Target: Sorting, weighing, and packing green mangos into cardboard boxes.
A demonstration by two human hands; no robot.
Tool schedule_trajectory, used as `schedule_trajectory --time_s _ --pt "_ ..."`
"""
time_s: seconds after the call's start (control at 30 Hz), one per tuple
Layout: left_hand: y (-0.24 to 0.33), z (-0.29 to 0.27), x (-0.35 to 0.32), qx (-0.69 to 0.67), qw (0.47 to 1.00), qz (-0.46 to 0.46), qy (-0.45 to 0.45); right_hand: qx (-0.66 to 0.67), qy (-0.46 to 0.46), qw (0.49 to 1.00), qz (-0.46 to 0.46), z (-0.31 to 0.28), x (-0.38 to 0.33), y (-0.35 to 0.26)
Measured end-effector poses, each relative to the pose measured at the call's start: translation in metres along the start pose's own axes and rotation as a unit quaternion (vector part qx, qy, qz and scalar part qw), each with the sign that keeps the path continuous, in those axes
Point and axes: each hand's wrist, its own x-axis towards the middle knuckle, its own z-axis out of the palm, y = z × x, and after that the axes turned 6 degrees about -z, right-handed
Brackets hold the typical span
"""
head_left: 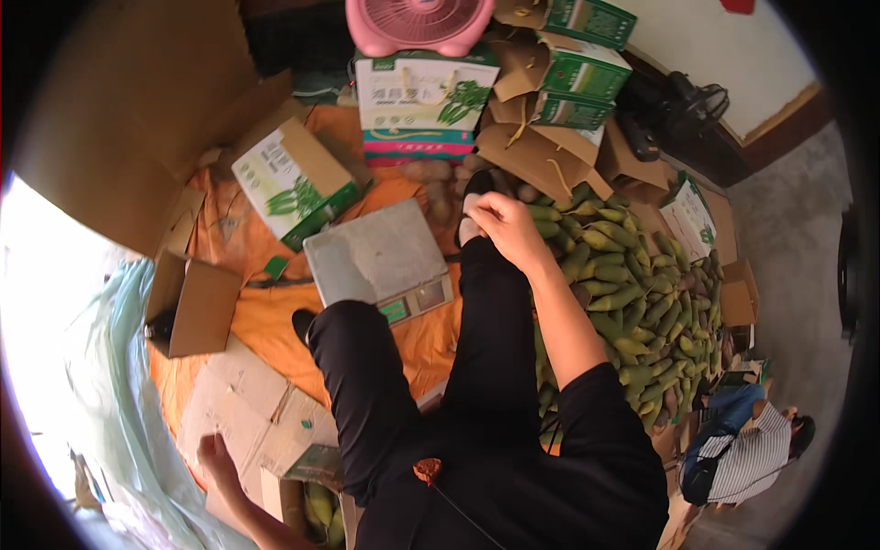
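My right hand [502,223] is held out over my right shoe, its fingers curled together in a pinch. What it holds, if anything, is too small to make out. Down at the left, my left hand [216,458] is closed above flattened cardboard [229,403]; whatever may be inside the fingers is hidden. Beside my left forearm stands an open carton [272,495] with several long green radishes [321,504] in it. A big heap of green radishes [632,293] lies to the right of my right arm. A flat metal weighing scale [371,247] rests in front of my knees.
Orange sheeting [261,316] covers the floor. A white and green carton [298,183] lies beyond the scale. A pink fan [422,23] tops stacked boxes [426,96] ahead. Opened cartons [577,69] edge the heap. At the lower right sits another person [747,454] in a striped top.
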Motion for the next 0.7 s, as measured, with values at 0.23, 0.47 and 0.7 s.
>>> schedule_trajectory --time_s 0.23,0.47,0.7 --pt "0.268 0.092 0.009 -0.094 0.953 0.264 -0.112 -0.105 0.097 0.985 0.094 -0.086 -0.034 0.084" --pt "0.388 0.151 -0.019 -0.099 0.885 0.390 -0.235 -0.116 0.153 0.977 0.094 -0.153 0.040 0.101" --pt "0.382 0.188 0.002 0.024 0.890 0.380 -0.252 -0.221 0.220 0.950 -0.025 -0.218 0.178 0.075"
